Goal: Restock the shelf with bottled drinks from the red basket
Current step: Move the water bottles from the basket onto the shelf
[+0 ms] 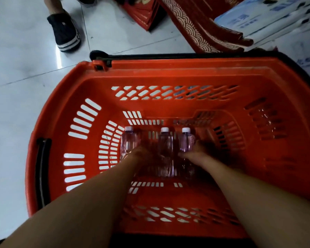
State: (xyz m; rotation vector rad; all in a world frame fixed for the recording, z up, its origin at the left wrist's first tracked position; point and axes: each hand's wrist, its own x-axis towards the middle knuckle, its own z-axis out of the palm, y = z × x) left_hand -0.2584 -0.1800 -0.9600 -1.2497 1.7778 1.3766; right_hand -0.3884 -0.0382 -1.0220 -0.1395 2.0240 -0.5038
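A red basket (168, 72) sits on the floor below me. Three clear pinkish bottles with white caps lie on its bottom, caps pointing away from me: a left bottle (128, 140), a middle bottle (166, 145) and a right bottle (186, 140). Both my arms reach down into the basket. My left hand (141, 154) lies over the lower part of the left bottle, fingers curled around it. My right hand (198, 151) wraps the lower body of the right bottle. The middle bottle lies untouched between my hands.
Another person's foot in a dark shoe (64, 33) stands on the pale tiled floor at the upper left. Red patterned boxes (200, 25) and pale blue cartons (268, 17) are stacked beyond the basket. The black basket handle (150, 56) lies along the far rim.
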